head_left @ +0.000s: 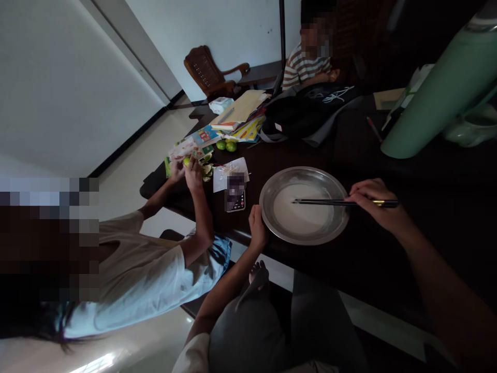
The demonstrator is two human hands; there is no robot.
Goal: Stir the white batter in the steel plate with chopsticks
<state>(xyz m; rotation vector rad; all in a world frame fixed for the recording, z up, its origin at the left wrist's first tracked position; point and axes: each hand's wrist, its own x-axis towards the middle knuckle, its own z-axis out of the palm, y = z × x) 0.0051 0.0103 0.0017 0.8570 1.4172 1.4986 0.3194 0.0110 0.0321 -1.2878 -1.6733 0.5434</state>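
Fingers of the right hand [375,202] were closed around dark chopsticks [320,202], reaching in from 3 o'clock with tips pointing to 9 over pale liquid [297,220] in one metal bowl [267,202] on the dark table [373,254]. The left hand [258,228] touched its rim at 8 o'clock, couldn't tell if gripping. Two whole green fruits [226,146] sat around 10, one phone [240,201] at 9.

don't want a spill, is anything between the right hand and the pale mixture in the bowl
Nothing visible: the chopsticks in the right hand reach past the rim of the metal bowl, over the pale mixture.
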